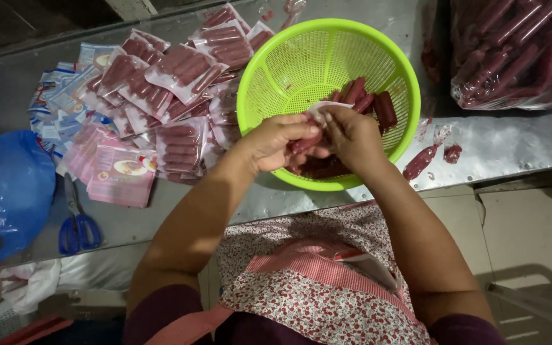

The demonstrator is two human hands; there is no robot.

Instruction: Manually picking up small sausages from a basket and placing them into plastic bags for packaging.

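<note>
Steel tabletop (512, 144) carries a green colander (269, 76) near its front edge, over which the left hand (276, 140) and right hand (352, 135) pinch a clear sausage pouch (319, 112) together, letting loose sausages (368, 102) drop inside.

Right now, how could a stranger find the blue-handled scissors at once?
Start at the round lime-green plastic basket on the metal table, then go left past the pile of pink sausage packets. The blue-handled scissors lie near the table's front edge, the only tool there.
</note>
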